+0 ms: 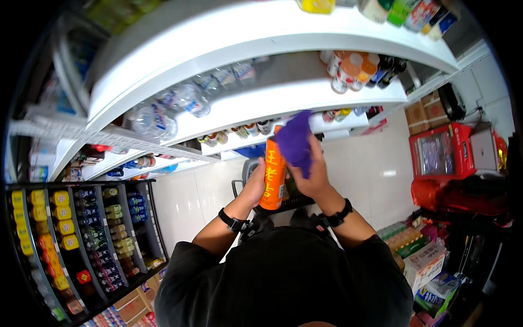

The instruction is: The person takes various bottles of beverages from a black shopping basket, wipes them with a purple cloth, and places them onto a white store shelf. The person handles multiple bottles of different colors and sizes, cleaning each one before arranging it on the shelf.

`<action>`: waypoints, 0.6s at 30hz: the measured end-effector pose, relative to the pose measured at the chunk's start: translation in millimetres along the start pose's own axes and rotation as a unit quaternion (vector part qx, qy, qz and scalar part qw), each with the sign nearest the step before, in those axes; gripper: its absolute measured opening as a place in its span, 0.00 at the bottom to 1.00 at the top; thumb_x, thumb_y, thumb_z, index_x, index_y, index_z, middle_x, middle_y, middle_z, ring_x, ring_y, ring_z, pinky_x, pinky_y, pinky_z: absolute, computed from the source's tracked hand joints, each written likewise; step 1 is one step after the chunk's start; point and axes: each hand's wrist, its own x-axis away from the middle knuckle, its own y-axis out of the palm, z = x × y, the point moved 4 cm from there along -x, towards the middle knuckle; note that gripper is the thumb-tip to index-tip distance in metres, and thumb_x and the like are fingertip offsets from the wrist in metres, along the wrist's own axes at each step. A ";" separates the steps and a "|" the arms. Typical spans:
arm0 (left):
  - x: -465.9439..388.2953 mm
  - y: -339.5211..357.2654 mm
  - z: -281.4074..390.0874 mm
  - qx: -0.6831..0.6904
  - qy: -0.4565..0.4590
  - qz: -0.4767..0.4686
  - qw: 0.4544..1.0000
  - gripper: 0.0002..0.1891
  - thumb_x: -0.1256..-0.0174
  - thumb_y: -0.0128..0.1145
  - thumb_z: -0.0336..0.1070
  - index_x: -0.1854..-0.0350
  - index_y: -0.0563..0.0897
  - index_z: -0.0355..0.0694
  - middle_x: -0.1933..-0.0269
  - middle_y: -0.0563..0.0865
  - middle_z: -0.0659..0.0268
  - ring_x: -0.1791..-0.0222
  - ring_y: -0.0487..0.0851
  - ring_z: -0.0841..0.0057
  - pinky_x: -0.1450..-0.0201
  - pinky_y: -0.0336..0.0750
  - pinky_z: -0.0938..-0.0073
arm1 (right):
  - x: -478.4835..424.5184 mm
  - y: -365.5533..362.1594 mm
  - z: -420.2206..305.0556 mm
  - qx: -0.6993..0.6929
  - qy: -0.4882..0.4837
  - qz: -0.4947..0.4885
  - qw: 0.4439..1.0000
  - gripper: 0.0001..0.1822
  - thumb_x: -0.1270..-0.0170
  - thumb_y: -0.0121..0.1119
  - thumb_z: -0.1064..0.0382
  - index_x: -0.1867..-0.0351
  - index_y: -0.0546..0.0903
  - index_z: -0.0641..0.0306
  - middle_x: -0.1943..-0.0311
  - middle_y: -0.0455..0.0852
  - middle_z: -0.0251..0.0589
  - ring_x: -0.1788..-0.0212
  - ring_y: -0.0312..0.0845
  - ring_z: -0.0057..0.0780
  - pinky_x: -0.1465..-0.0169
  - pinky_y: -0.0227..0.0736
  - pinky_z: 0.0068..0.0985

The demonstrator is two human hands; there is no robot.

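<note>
An orange bottle (272,178) with large yellow characters stands out in front of my body, tilted slightly. My left hand (253,186) grips it by its left side. In my right hand (315,176) is a purple cloth (295,143), which overlaps the bottle's upper right part. The bottle's top is partly hidden behind the cloth. Beneath my hands is a dark cart or basket (246,171), mostly covered by my hands and the bottle.
White shelves (261,100) cross the view ahead, bearing clear water bottles (155,122) and shrink-wrapped drinks (353,67). A dark drinks rack (157,235) stands at left. On the right are a red display box (466,151) and stacked cartons (425,261) on the tiled floor (367,175).
</note>
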 end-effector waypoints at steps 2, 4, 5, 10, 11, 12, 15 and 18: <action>14.6 19.2 44.5 0.060 0.087 0.016 0.994 0.37 0.17 0.29 0.69 0.29 0.73 0.42 0.45 0.85 0.61 0.51 0.86 0.72 0.46 0.83 0.68 | -28.3 16.0 -76.8 0.136 -0.197 -0.089 0.967 0.27 0.49 0.73 0.66 0.43 0.84 0.60 0.26 0.71 0.54 0.24 0.62 0.67 0.25 0.66 0.47; 37.3 40.3 92.9 0.133 0.160 0.003 0.978 0.34 0.16 0.30 0.67 0.32 0.74 0.43 0.44 0.84 0.63 0.49 0.85 0.73 0.43 0.82 0.68 | -20.5 27.3 -104.7 0.145 -0.281 -0.196 0.928 0.26 0.53 0.72 0.64 0.47 0.87 0.54 0.26 0.72 0.49 0.22 0.60 0.68 0.24 0.65 0.50; 47.7 41.3 115.6 0.238 0.141 -0.059 0.959 0.34 0.16 0.29 0.67 0.33 0.74 0.43 0.45 0.84 0.64 0.48 0.84 0.73 0.43 0.82 0.69 | -12.9 22.2 -112.1 0.111 -0.300 -0.225 0.920 0.25 0.51 0.72 0.63 0.47 0.87 0.55 0.28 0.74 0.52 0.23 0.63 0.67 0.24 0.65 0.50; 84.2 58.7 148.8 0.155 0.373 -0.049 0.914 0.30 0.15 0.34 0.62 0.27 0.66 0.45 0.38 0.79 0.57 0.44 0.82 0.67 0.39 0.79 0.60 | 17.8 17.1 -61.6 -0.400 0.060 -0.132 0.905 0.26 0.29 0.63 0.68 0.31 0.74 0.63 0.33 0.79 0.44 0.30 0.74 0.36 0.26 0.67 0.35; 88.5 68.5 149.8 0.137 0.418 -0.021 0.898 0.29 0.16 0.39 0.59 0.25 0.63 0.45 0.35 0.77 0.55 0.43 0.82 0.65 0.38 0.79 0.59 | 21.3 26.0 -66.8 -0.433 0.092 -0.131 0.887 0.27 0.28 0.62 0.67 0.29 0.72 0.64 0.32 0.79 0.43 0.30 0.74 0.35 0.26 0.68 0.35; 94.8 74.6 151.4 0.121 0.462 0.010 0.878 0.29 0.16 0.45 0.57 0.23 0.60 0.45 0.33 0.75 0.53 0.42 0.82 0.63 0.37 0.79 0.57 | 17.9 32.6 -91.1 -0.467 0.126 -0.134 0.865 0.28 0.26 0.62 0.66 0.27 0.70 0.64 0.32 0.79 0.42 0.30 0.74 0.34 0.27 0.68 0.35; 113.0 91.1 156.1 -0.042 0.519 -0.030 0.853 0.41 0.25 0.63 0.49 0.20 0.54 0.45 0.28 0.70 0.48 0.39 0.81 0.61 0.36 0.79 0.56 | 17.0 28.0 -115.8 -0.491 0.205 -0.125 0.838 0.31 0.25 0.64 0.58 0.26 0.69 0.64 0.34 0.79 0.43 0.32 0.77 0.34 0.30 0.73 0.35; 123.1 95.3 165.8 -0.096 0.445 -0.158 0.876 0.53 0.44 0.80 0.49 0.22 0.59 0.38 0.30 0.75 0.43 0.39 0.83 0.60 0.35 0.80 0.56 | 22.5 12.4 -112.8 -0.506 0.292 -0.104 0.805 0.25 0.26 0.67 0.60 0.32 0.76 0.65 0.38 0.83 0.41 0.37 0.80 0.30 0.33 0.75 0.34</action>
